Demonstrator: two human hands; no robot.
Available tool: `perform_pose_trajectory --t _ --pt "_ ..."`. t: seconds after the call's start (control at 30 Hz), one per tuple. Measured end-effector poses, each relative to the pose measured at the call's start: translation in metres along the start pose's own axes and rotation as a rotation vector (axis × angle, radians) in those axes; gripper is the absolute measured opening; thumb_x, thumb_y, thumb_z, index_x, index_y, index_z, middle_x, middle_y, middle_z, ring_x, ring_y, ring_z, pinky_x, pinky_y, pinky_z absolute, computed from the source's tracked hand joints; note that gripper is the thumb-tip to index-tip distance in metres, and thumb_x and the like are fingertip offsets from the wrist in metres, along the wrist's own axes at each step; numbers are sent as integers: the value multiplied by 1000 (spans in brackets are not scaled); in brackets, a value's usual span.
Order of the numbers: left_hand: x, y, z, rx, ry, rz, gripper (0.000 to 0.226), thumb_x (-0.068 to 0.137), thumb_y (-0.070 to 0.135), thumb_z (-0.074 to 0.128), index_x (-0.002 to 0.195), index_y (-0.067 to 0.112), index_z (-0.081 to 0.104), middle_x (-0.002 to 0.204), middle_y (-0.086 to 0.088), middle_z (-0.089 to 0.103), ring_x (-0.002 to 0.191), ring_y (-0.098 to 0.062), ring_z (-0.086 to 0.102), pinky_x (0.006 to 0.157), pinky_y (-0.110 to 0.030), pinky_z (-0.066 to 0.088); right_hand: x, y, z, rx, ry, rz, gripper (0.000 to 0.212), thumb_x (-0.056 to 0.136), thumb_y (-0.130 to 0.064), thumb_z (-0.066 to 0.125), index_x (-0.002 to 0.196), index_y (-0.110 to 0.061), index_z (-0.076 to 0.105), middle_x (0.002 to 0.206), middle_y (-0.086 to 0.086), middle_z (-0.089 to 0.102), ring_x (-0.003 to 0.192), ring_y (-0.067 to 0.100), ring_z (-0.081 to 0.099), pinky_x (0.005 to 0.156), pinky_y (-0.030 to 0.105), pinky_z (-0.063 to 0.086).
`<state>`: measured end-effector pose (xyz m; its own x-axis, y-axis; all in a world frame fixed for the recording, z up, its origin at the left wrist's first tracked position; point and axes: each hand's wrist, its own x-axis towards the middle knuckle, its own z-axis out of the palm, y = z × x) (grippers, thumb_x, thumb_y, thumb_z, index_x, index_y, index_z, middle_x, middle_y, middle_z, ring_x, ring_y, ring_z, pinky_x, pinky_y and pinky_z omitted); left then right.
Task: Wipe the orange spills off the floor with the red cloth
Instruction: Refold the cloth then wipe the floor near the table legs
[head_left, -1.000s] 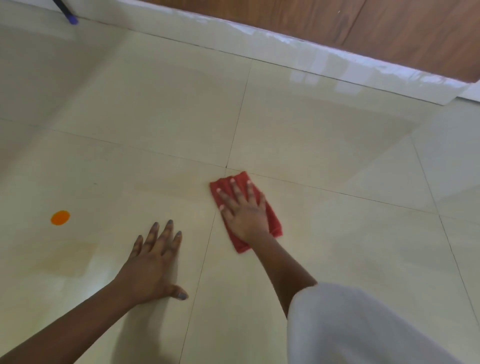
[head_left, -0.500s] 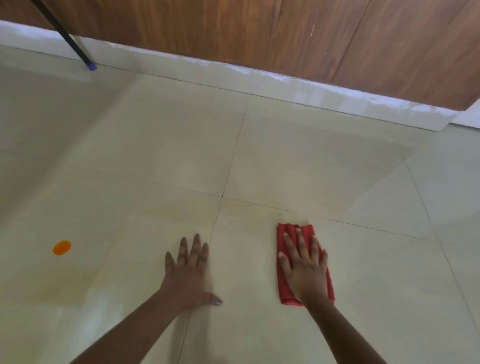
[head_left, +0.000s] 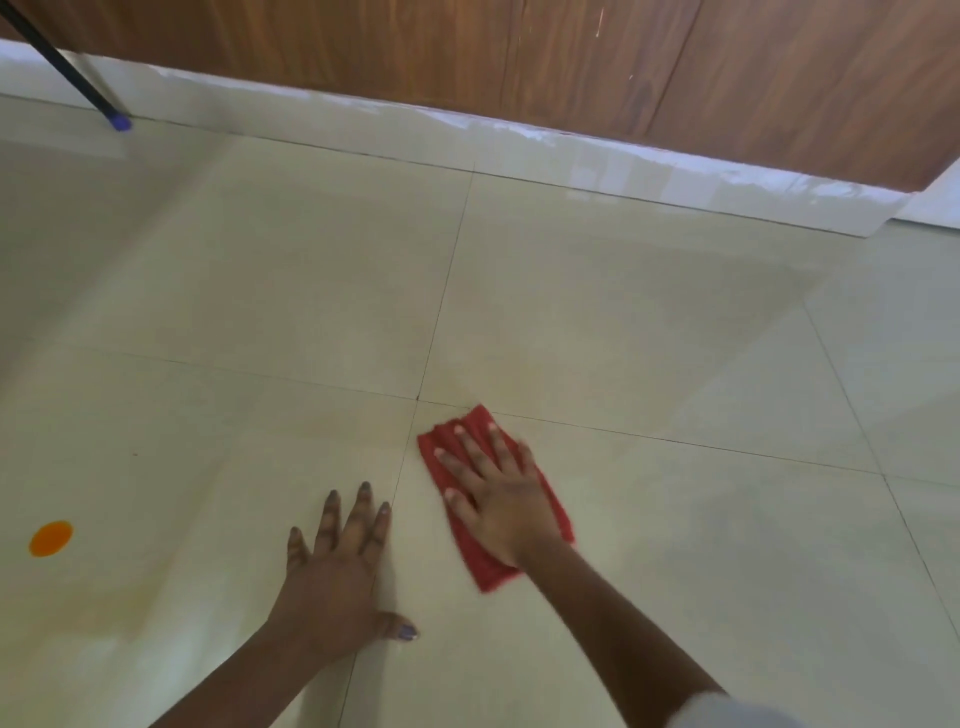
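Glossy cream floor tiles (head_left: 623, 312) with thin dark joints fill the head view, bounded at the far side by a shiny white skirting strip (head_left: 623, 171) under a brown wood-grain wall panel (head_left: 519, 62). At far left a slanting black pole (head_left: 62, 67) ends in a blue tip (head_left: 121, 123) on the floor.

The red cloth (head_left: 480, 564), a folded oblong with softly rumpled edges, lies flat just near and right of where four tiles meet, its long side running diagonally and its far corner touching the joint. The right hand (head_left: 498, 499) presses on it palm down, fingers straight and spread wide, covering most of its middle. A white sleeve (head_left: 727, 712) shows at the near edge.

The left hand (head_left: 337, 571) rests flat on bare tile just left of the cloth, fingers straight and slightly fanned, thumb out to the right, holding nothing.

A round, solid orange spill (head_left: 51, 539) sits at the far left, well apart from the cloth. Faint yellowish streaks tint the tile between it and the left hand.
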<state>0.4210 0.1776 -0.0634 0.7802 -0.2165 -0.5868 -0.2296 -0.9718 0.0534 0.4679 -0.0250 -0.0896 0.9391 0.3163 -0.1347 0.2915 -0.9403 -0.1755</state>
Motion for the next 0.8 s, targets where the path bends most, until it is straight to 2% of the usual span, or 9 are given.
perform_pose_trajectory --t 0.07,0.1,0.2,0.27,0.4,0.47,0.57,0.7,0.8 --pt "1 0 2 19 4 -1 127 58 83 48 127 13 -33 132 -2 -47 135 -32 -30 110 -58 3 -16 41 1 -29 74 152 54 92 -51 16 145 -40 23 156 -6 17 144 29 13 113 49 11" --pt "1 0 3 15 11 1 126 59 83 48 125 14 -34 132 -2 -48 134 -32 -30 110 -57 3 -12 63 -3 -34 103 259 56 91 -52 14 145 -40 23 156 -5 16 143 30 14 112 49 12" --pt "2 -2 5 7 14 4 126 59 83 48 126 14 -34 133 -1 -48 134 -31 -30 110 -57 2 37 80 -18 75 16 486 53 96 -52 14 147 -42 6 158 -7 -5 144 28 -7 114 53 0" --pt "1 -2 5 3 26 8 128 59 83 49 134 15 -29 134 0 -46 135 -31 -29 110 -57 3 61 48 -21 99 -11 431 53 97 -50 18 147 -42 4 158 -5 -7 143 29 -11 113 54 -3" --pt "-5 -1 -2 6 31 1 127 58 85 45 138 18 -26 136 0 -44 135 -32 -28 110 -57 2 20 -4 -2 42 -41 91 52 95 -53 10 146 -45 4 157 -11 -8 143 25 -16 114 52 -6" --pt "-6 -3 -5 -4 33 10 126 51 91 33 142 22 -21 139 -1 -42 136 -31 -27 112 -56 3 -8 11 -1 31 -19 111 58 89 -56 1 145 -46 4 153 -14 -12 144 23 -14 114 48 -6" --pt "-8 -22 -8 -47 84 -53 139 28 97 12 143 25 -16 144 -3 -39 137 -32 -25 112 -52 3 -8 40 -5 0 5 266 65 84 -58 -5 146 -44 4 155 -12 -10 144 24 -11 114 47 -5" --pt "-6 -36 0 -78 63 -68 131 42 94 30 142 25 -20 146 -6 -37 135 -33 -29 111 -53 -3 65 35 -16 84 -21 396 52 97 -51 14 147 -42 2 158 -5 -10 143 29 -15 112 55 -4" --pt "-4 -41 6 -112 79 -50 130 46 92 38 141 27 -22 143 -2 -40 134 -30 -32 110 -53 -8 118 -18 -17 105 -68 278 53 97 -50 20 147 -42 7 158 -3 -8 142 32 -14 111 57 -6"
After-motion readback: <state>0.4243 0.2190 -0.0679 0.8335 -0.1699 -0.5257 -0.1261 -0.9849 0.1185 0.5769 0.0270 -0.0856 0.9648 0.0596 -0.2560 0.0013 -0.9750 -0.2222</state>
